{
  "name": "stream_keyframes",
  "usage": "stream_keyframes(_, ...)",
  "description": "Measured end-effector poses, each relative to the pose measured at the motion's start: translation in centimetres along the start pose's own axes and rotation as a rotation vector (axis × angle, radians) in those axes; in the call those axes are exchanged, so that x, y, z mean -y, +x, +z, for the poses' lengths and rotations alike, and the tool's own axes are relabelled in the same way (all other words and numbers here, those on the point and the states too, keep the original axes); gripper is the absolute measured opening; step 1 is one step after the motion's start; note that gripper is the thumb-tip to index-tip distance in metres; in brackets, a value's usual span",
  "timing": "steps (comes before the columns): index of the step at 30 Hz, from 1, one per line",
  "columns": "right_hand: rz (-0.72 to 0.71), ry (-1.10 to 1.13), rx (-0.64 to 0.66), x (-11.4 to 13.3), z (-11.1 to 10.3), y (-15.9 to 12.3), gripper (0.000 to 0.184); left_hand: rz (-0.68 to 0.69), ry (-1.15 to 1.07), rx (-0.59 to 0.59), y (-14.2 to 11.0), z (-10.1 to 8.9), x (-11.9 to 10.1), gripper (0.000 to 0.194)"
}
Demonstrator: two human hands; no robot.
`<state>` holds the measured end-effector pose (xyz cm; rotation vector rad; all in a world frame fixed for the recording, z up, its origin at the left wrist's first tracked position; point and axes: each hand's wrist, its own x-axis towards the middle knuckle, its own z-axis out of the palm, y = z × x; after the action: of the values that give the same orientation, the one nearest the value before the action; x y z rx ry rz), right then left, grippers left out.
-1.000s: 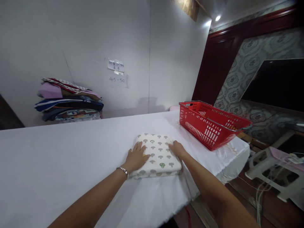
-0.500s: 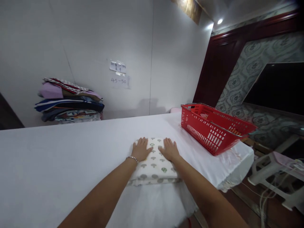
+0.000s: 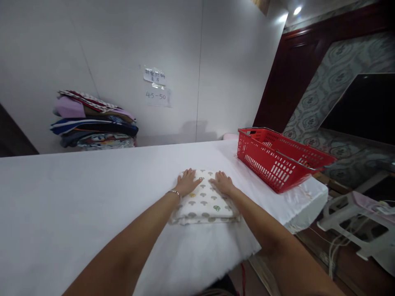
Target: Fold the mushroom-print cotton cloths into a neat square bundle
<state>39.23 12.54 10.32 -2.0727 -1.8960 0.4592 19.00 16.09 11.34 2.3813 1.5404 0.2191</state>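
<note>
Mushroom-print cloth [image 3: 204, 203]: already folded into a layered pad near the table's [image 3: 92, 197] front edge; no loose panel shows.
Left hand [image 3: 186, 183]: flat on its far-left corner, grasping nothing.
Right hand [image 3: 223, 183]: flat, far-right corner, likewise ungripped.

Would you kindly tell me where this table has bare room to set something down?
The widest bare stretch of white tablecloth lies left of the left hand, this side of the stacked fabrics; a narrower patch separates the right hand from the red basket. It is crowded where the patterned cloth lies under both hands.
</note>
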Motion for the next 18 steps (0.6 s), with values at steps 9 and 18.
stream_keyframes(9, -0.247, 0.094, -0.058, -0.1, 2.9, -5.8, 0.059, 0.170, 0.035, -0.051, -5.6, 2.5, 1.0, 0.060)
stream_keyframes(18, 0.045, 0.472, -0.266, -3.8, 0.8, -5.8, 0.057, -0.324, -0.371, -0.146, -5.6, 0.7, 3.0, 0.069)
